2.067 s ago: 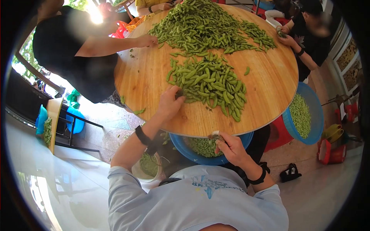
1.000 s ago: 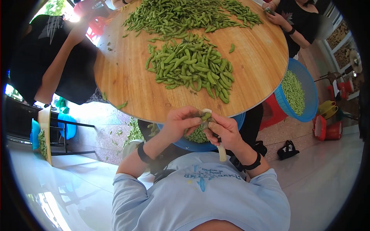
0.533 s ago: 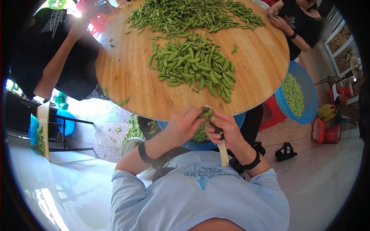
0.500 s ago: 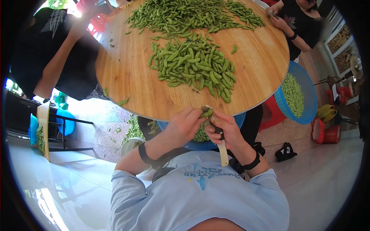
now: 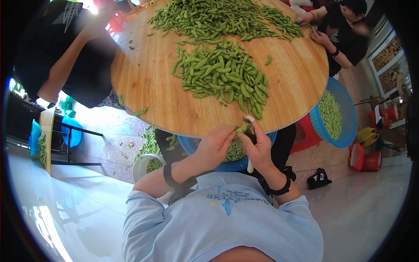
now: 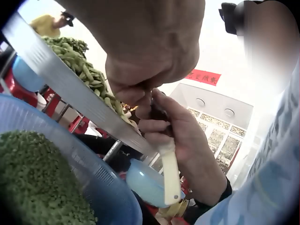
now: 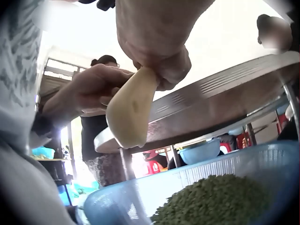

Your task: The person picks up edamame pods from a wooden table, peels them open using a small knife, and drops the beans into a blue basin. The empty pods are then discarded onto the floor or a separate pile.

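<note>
Just past the table's near edge, my left hand point(image 5: 214, 146) pinches a green soybean pod point(image 5: 241, 129) against my right hand point(image 5: 260, 150). The right hand grips a tool by its cream handle point(image 6: 171, 178), which points down toward my body; fingers hide most of its working end. In the right wrist view, the handle point(image 7: 131, 112) looms large below the fingers. Under both hands stands a blue basin point(image 7: 112, 201) with shelled green beans point(image 6: 40, 178) heaped in it. A small pile of pods point(image 5: 222, 74) lies on the round wooden table point(image 5: 148, 91).
A larger pod heap point(image 5: 209, 19) covers the table's far side. To the right sits another blue basin point(image 5: 321, 126) of beans, to the left a pale bucket point(image 5: 142, 168). One person point(image 5: 65, 56) is at the left, another point(image 5: 349, 39) at the right.
My left hand has come back from the small pile to my right hand with a pod. Since half a second ago, the hands have turned slightly and the handle has swung more upright.
</note>
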